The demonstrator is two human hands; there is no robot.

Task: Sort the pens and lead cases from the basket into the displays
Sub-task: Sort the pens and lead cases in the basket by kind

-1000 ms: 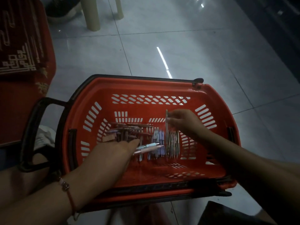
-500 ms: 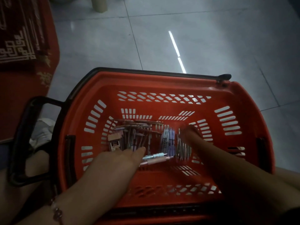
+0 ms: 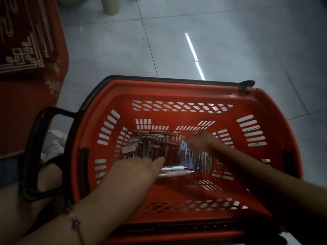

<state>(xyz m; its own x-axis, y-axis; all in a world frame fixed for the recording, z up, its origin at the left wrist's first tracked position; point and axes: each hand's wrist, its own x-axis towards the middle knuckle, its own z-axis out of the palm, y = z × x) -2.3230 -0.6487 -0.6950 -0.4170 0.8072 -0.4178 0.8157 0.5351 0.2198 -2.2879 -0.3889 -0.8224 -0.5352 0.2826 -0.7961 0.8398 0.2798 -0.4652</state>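
Note:
A red plastic basket (image 3: 247,110) stands on the floor in front of me. On its bottom lie a heap of dark brownish pens (image 3: 150,144), a row of pale blue pens (image 3: 185,156), a row of grey pens (image 3: 203,161) and a small pinkish lead case (image 3: 128,152). My left hand (image 3: 136,172) rests palm down inside the basket, with two pens (image 3: 174,171), one teal-white and one pink, sticking out from under it to the right. My right hand (image 3: 198,140) is blurred, its fingers curled over the far ends of the pale blue pens. No displays are in view.
The basket's black handle (image 3: 35,147) juts out to the left above my knee. A white shoe (image 3: 53,144) lies beneath it. A red mat with a gold pattern (image 3: 26,50) covers the floor at far left. A beige furniture leg (image 3: 110,6) stands on the grey tiles behind.
My right hand held one pen upright above the pile, then came down into the basket and moved left onto the pale blue pens. My left hand has stayed in place with its two pens.

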